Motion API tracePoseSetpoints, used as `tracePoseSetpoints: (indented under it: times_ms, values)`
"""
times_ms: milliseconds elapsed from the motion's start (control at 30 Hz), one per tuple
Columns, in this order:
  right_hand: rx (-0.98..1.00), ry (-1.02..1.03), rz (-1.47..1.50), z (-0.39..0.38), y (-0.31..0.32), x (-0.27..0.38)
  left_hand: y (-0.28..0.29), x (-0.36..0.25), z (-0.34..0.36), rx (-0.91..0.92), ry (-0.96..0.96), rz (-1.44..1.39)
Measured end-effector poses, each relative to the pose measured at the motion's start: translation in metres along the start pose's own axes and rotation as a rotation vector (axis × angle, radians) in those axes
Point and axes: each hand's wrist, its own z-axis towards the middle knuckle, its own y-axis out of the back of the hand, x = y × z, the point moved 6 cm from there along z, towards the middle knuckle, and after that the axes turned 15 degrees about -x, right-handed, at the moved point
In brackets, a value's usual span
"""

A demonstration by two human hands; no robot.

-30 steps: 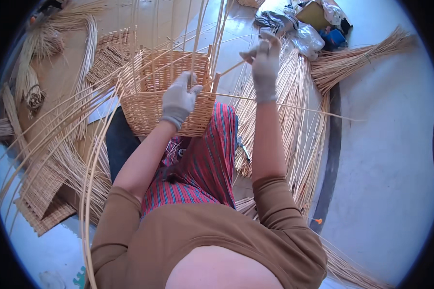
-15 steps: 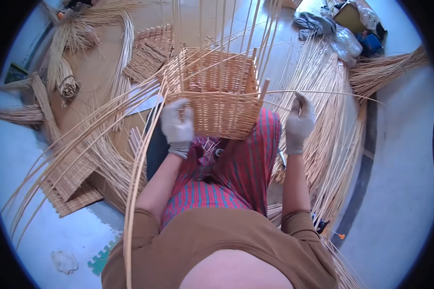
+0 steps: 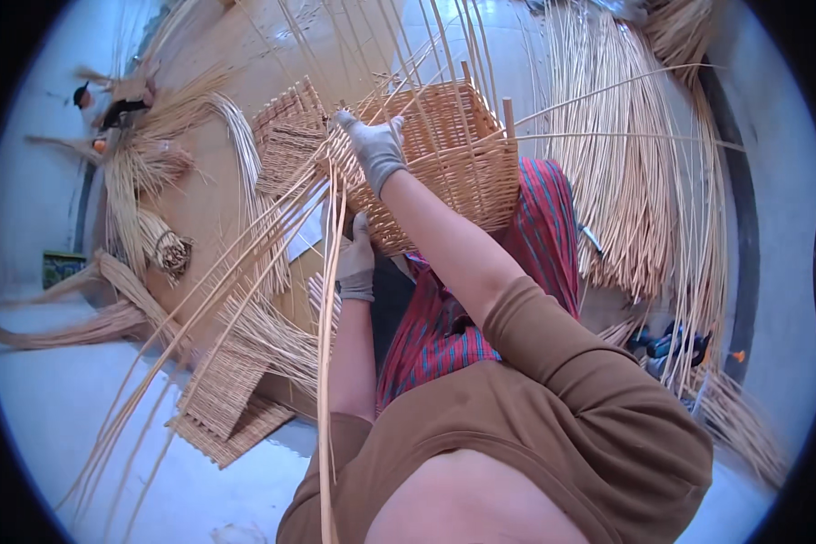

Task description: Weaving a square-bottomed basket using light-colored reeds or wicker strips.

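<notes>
A partly woven wicker basket (image 3: pixel 453 186) rests tilted on my lap, with long upright rods rising from its rim. My left hand (image 3: pixel 355 263), in a pale knitted glove, holds it at the lower left corner, thumb up; the other fingers are mostly hidden behind the wicker. Crossing over the front, my gloved right hand (image 3: pixel 377 147) touches the basket's upper left corner, its thumb spread apart from the fingers. A bunch of long loose rods (image 3: pixel 236 258) trails from that corner down to the left. Two rod ends stick out to the right past a thick corner stake (image 3: pixel 509 118).
Bundles of peeled rods (image 3: pixel 607 163) lie on the floor to the right, more bundles (image 3: pixel 163 245) to the left. Woven wicker panels (image 3: pixel 290 136) lie beyond the basket, others (image 3: pixel 231 390) at lower left. Dark tools (image 3: pixel 675 344) lie by my right side.
My right hand has crossed from the right side to the basket's left corner. My left hand has shifted lower on the basket. The basket has turned, and the view has swung.
</notes>
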Motion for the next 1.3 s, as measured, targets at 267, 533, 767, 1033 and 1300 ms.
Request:
tracePoseSetpoints:
  times_ms: [267,533,767,1033,1300]
  values:
    - [0.134,0.545,0.433,-0.029,-0.003,0.032,0.002,-0.007,0.038,0.342,-0.438,0.635]
    - [-0.167,1.178,0.431,-0.08,0.042,0.132,0.001,-0.012,0.046,0.333,-0.41,0.695]
    - [0.704,0.141,0.877,-0.003,0.104,0.013,-0.003,-0.025,0.052,0.517,-0.196,0.805]
    - [0.503,0.233,0.9,-0.009,0.144,-0.009,-0.03,-0.093,0.001,0.233,-0.404,0.416]
    - [0.525,0.153,0.916,0.029,0.13,0.001,-0.076,-0.037,0.03,0.239,0.033,0.283]
